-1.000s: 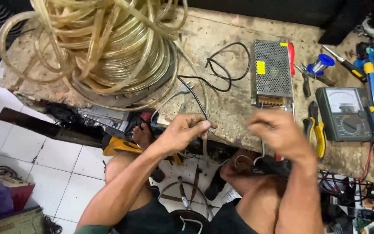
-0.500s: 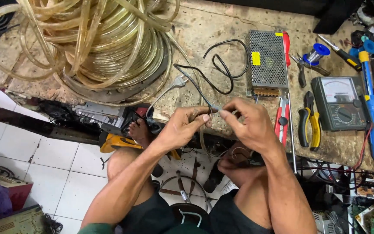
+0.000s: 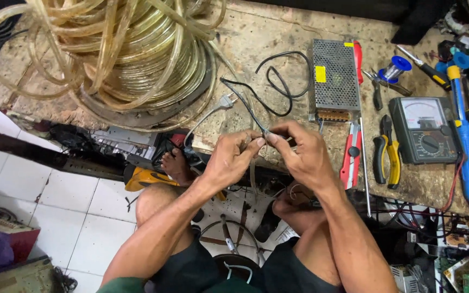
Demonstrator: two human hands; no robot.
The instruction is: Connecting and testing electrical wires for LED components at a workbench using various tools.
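My left hand [image 3: 233, 157] and my right hand [image 3: 298, 154] meet over the front edge of the worn workbench [image 3: 256, 32]. Both pinch the end of a thin black wire [image 3: 243, 101] between fingertips. That wire runs back across the bench in loops toward a perforated metal power supply box [image 3: 334, 77]. A pale strip hangs down from my left fingers. A white plug [image 3: 225, 101] on a grey cord lies just beyond my left hand.
A big coil of clear yellowish tubing [image 3: 109, 54] fills the bench's left. Right of the box lie a red cutter [image 3: 350, 155], yellow-handled pliers [image 3: 386, 157], an analog multimeter [image 3: 423, 130], a blue tool [image 3: 465, 135] and a solder spool [image 3: 396, 68]. Clutter and tiles lie below.
My right hand came in from the right to meet my left hand and took hold of the wire end. Both hands now stay together at the bench edge.
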